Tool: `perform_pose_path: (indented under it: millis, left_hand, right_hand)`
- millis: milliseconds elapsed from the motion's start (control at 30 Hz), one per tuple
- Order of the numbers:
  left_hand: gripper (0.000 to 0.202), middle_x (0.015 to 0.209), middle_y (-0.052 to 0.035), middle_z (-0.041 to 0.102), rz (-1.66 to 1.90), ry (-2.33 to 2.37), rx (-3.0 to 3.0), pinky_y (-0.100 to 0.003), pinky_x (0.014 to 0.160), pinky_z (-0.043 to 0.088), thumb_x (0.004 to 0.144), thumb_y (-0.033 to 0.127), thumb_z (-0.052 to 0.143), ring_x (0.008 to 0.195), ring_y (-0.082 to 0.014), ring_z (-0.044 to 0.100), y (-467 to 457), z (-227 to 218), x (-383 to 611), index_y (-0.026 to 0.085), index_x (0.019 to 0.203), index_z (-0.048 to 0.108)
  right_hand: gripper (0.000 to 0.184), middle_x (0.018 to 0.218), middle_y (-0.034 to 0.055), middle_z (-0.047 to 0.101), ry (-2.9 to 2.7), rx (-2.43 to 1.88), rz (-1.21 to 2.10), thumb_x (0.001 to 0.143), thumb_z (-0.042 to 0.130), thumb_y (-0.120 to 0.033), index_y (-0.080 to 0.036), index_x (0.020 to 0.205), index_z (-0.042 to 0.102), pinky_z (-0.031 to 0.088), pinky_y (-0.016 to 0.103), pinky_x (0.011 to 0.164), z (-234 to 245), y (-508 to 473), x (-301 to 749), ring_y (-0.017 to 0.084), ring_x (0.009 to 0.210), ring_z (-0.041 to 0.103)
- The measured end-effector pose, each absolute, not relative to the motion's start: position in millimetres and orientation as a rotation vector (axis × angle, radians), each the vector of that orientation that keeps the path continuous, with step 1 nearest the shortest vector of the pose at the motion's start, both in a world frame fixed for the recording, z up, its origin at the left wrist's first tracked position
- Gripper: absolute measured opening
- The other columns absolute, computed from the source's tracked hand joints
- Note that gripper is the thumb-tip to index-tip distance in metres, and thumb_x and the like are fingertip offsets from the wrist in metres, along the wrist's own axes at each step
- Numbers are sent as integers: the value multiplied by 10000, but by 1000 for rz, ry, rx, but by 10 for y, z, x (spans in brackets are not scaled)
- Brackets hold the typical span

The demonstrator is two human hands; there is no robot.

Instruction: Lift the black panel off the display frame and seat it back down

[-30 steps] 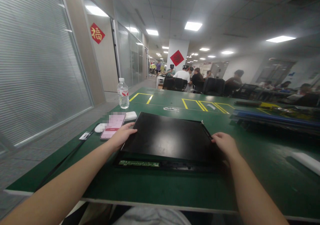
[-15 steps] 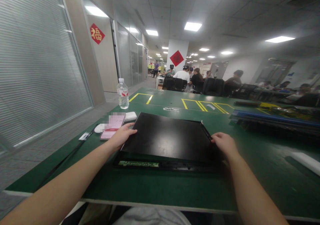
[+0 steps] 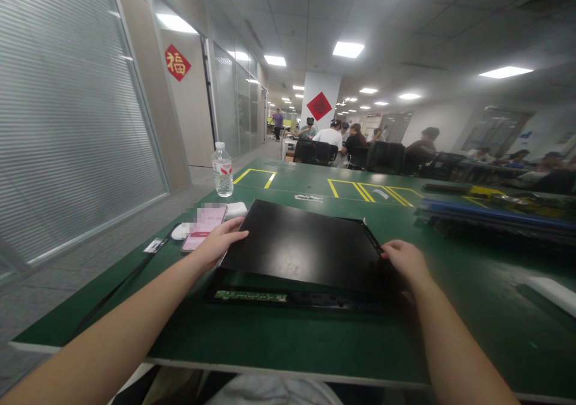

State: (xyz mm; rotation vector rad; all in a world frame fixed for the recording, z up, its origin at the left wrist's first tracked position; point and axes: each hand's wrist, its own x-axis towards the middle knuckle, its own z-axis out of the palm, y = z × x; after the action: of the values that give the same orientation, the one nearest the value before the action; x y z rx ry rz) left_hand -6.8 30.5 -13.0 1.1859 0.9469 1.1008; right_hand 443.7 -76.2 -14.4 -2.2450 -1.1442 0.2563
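Note:
A flat black panel [image 3: 301, 246] lies on the green table [image 3: 279, 339] in front of me, with a narrow green circuit strip [image 3: 250, 296] showing along its near edge. My left hand [image 3: 219, 243] grips the panel's left edge, thumb on top. My right hand [image 3: 405, 260] grips its right edge, fingers curled under the side beside a thin black bar [image 3: 371, 236] at the right corner.
A phone with a pink screen [image 3: 203, 227], a white mouse [image 3: 179, 231], a white case [image 3: 236, 209] and a water bottle [image 3: 222, 169] sit at the left. Stacked blue and black boards [image 3: 495, 219] lie at the right. People sit at desks farther back.
Both hands stay on the panel's edges. The view has shifted slightly; nothing else has moved.

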Motion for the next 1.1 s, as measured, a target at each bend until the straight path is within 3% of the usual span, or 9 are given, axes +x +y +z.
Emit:
perform_pose_path:
  millis: [267,333,433,533,733,1100]
  left_hand:
    - [412,1030,-91,764,985,1179,1514,-438,865,564,602,311,806,1107,-361,666,214,-74,-88,197,987,715]
    - [412,1195,-131,713,1008,1290,1598,-462,939,523,578,326,802,1220,-392,597,253,-117,-107,193,960,723]
    - [472,1505,-167,487,999,1358,1679,-469,1083,410,543,360,791,1361,-412,465,318,-191,-135,177,974,726]
    - [529,1583,-178,372,922,1374,1737,-477,1127,357,539,394,773,1395,-415,421,363,-253,-155,166,1013,715]
    - [545,1576,-181,388,900,1390,1787,-458,1119,374,551,407,759,1384,-398,444,395,-327,-172,166,1038,714]
    - [515,1538,-187,437,856,1393,1885,-448,1179,291,548,420,739,1424,-387,388,369,-296,-153,165,994,694]
  right_hand:
    - [214,784,43,758,-1118,-2248,273,795,546,-297,-210,833,738,422,285,658,-106,-778,4393,215,810,676]
    - [216,782,43,758,-1120,-2244,273,793,546,-297,-208,833,739,424,285,659,-100,-780,4391,214,809,676]
    - [218,785,42,761,-1118,-2242,276,790,548,-294,-211,832,745,423,285,656,-98,-780,4395,216,819,678]
    - [218,781,44,762,-1108,-2236,283,785,553,-301,-212,825,748,424,288,652,-106,-776,4406,221,823,679]
    - [227,788,59,764,-1078,-2188,303,771,559,-327,-210,790,751,430,294,636,-129,-770,4432,231,794,679]
    - [224,781,59,766,-1021,-2160,346,761,564,-331,-204,804,744,429,306,655,-146,-753,4447,228,775,676]
